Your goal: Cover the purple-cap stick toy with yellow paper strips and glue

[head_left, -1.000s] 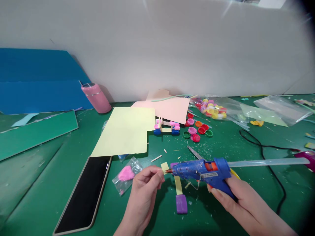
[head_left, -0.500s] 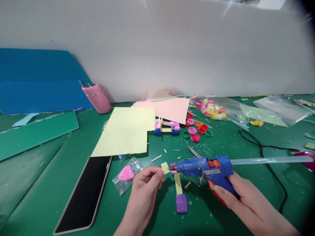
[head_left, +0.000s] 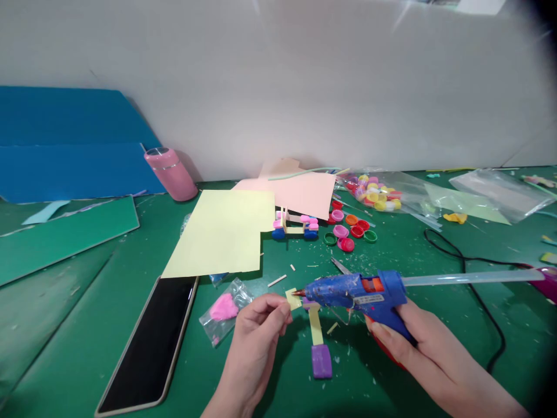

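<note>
L hand point(head_left: 262, 322) pinches yel. card point(head_left: 295, 302) lwr ctr | R hand point(head_left: 429, 348) grips glue gun point(head_left: 337, 290) | prob. steadying card for nozzle point(head_left: 299, 293)

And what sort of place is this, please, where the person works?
Most likely a craft worktable, though I cannot tell whether at school, home or a workshop. The right hand holds a blue glue gun, and a pale yellow sheet and loose coloured rings lie on the green tabletop.
</note>
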A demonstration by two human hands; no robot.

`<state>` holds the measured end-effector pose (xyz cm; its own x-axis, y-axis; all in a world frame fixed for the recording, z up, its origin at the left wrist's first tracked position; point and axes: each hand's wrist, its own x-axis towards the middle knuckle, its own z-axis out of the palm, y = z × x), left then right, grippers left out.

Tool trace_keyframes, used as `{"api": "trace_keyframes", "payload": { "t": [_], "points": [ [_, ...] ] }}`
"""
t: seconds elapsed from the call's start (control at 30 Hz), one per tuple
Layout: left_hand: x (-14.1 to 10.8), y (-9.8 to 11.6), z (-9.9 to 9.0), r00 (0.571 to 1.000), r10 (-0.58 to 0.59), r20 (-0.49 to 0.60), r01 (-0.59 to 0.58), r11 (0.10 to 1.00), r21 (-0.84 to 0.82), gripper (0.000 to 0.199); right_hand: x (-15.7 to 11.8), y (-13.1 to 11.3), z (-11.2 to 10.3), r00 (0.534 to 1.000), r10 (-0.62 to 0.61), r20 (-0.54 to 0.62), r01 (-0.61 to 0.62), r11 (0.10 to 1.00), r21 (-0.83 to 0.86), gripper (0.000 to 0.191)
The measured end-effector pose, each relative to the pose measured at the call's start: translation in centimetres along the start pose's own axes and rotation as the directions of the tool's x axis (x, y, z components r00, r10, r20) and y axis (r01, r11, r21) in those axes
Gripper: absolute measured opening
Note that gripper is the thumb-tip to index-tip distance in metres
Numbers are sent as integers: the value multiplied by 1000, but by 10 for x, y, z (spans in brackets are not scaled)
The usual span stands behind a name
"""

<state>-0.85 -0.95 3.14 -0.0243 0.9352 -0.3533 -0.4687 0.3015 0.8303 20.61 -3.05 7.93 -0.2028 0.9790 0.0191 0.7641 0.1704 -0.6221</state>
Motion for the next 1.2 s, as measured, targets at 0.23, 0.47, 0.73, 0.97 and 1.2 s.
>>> {"api": "trace_keyframes", "payload": {
  "t": [0.23,0.47,0.73,0.97,1.2],
  "points": [
    [1,-1,1,1000,-2,11,2,1000,1,13,1,10,-1,998,-43,48,45,998,-34,27],
    [1,-1,-1,1000,-3,12,3,1000,-4,12,-2,3,0,998,31,56,-31,999,8,29],
    [2,-1,-1,1000,-4,-8,4,999,-39,13,-9,9,-3,996,-4,93,7,999,-32,19],
    [2,-1,-4,1000,-25,6,25,998,-57,12,-7,17,-3,994,-38,107,45,997,-63,16],
    [3,-2,-4,1000,-19,10,19,998,-62,12,-12,20,-4,991,-13,136,21,998,-58,20]
  ]
}}
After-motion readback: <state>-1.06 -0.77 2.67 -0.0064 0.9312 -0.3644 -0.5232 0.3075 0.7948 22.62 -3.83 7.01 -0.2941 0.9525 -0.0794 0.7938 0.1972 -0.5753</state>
